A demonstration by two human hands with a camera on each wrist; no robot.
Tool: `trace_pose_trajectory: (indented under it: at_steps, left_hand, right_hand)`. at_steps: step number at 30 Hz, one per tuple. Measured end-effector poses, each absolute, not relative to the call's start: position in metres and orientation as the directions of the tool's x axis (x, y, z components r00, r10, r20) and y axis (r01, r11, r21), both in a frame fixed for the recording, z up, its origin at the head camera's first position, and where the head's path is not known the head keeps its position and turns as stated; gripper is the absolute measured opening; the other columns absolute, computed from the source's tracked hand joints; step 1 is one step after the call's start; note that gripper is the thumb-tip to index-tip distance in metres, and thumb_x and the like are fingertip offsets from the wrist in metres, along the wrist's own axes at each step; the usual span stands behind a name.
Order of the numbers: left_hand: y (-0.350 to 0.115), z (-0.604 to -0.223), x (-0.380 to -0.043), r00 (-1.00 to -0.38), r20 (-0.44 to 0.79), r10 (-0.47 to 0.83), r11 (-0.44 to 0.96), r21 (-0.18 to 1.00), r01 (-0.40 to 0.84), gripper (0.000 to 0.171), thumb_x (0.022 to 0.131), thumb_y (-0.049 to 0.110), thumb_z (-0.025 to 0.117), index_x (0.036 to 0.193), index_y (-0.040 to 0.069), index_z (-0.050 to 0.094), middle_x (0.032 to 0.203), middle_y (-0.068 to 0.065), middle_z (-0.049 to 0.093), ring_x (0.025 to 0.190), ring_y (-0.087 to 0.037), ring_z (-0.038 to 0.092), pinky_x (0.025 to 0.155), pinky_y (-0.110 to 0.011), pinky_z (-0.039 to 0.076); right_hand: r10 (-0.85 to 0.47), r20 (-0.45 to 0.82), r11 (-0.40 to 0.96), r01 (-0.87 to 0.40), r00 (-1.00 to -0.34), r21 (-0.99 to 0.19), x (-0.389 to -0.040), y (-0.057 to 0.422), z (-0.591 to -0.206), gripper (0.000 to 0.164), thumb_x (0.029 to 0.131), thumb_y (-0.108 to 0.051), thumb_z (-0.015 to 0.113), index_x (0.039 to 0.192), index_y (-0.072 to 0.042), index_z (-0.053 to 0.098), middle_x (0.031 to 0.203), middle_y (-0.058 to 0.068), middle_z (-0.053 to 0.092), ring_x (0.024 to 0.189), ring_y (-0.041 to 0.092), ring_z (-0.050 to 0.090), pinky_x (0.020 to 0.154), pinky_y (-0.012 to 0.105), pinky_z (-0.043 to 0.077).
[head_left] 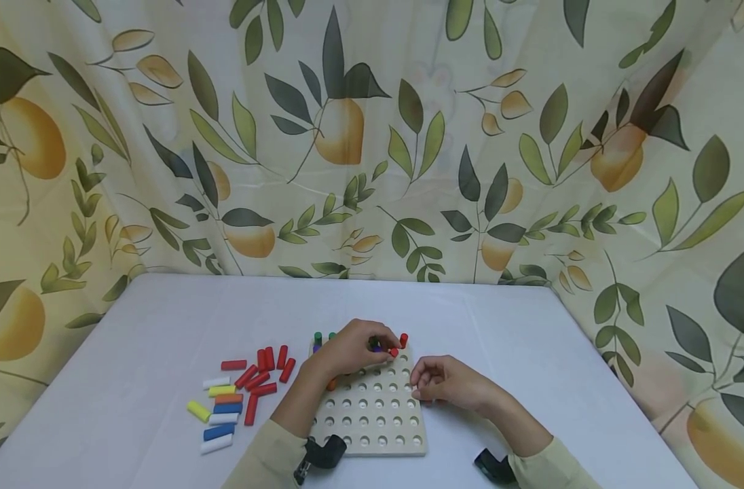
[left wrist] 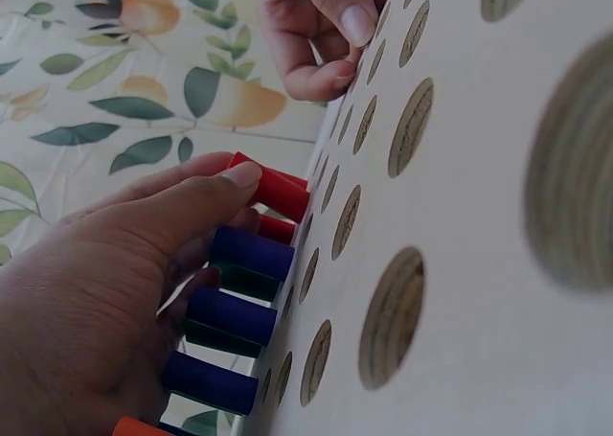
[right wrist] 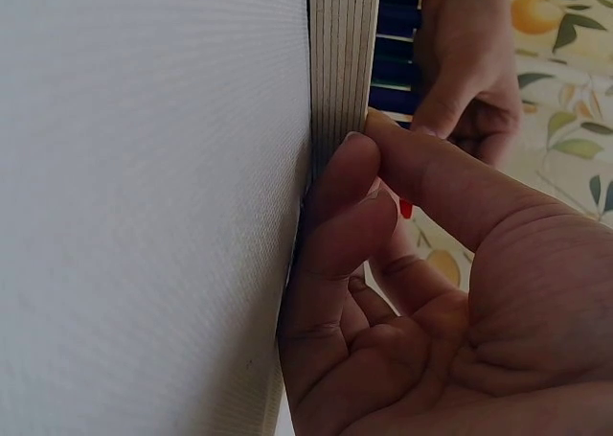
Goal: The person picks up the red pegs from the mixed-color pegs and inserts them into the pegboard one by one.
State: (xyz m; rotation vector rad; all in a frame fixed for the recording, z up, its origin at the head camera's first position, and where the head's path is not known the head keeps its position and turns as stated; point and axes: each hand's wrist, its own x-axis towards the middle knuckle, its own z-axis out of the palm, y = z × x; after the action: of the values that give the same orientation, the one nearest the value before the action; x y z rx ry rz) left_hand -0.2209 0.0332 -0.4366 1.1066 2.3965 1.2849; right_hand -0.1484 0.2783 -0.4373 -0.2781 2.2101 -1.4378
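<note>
A pale wooden pegboard [head_left: 373, 430] with rows of round holes lies on the table. Over its far right part, my left hand [head_left: 354, 346] pinches a red peg [left wrist: 273, 192] between thumb and fingers, its lower end at the board's surface. Blue pegs [left wrist: 230, 316] and green pegs [left wrist: 244, 279] stand in rows beside that hand, and another red peg [head_left: 404, 339] is upright at the far right corner. An orange peg [head_left: 331, 384] shows partly behind the left wrist. My right hand [head_left: 448, 382] grips the board's right edge, thumb on top and curled fingers against the side.
Left of the board lie loose red pegs [head_left: 257, 380], with white pegs [head_left: 216, 445], blue pegs [head_left: 218, 432], yellow pegs [head_left: 198, 411] and an orange peg [head_left: 228, 399]. A patterned curtain [head_left: 372, 190] hangs behind the white table [head_left: 182, 305].
</note>
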Motion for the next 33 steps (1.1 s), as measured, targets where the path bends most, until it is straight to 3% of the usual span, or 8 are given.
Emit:
trace_pose_trajectory:
  at_steps: [33]
  left_hand:
    - [0.0334, -0.4379, -0.221, -0.693, 0.173, 0.7, 0.348, 0.765, 0.542, 0.026, 0.092, 0.006, 0.079, 0.117, 0.011, 0.078, 0.102, 0.011, 0.071, 0.094, -0.009, 0.061, 0.088, -0.028, 0.052]
  right_hand:
    - [-0.421, -0.285, 0.419, 0.095, -0.861, -0.903, -0.1489, 0.2788, -0.4396, 0.019, 0.093, -0.007, 0.076, 0.106, 0.0, 0.066, 0.083, 0.008, 0.061, 0.072, 0.021, 0.055, 0.058, 0.028, 0.043]
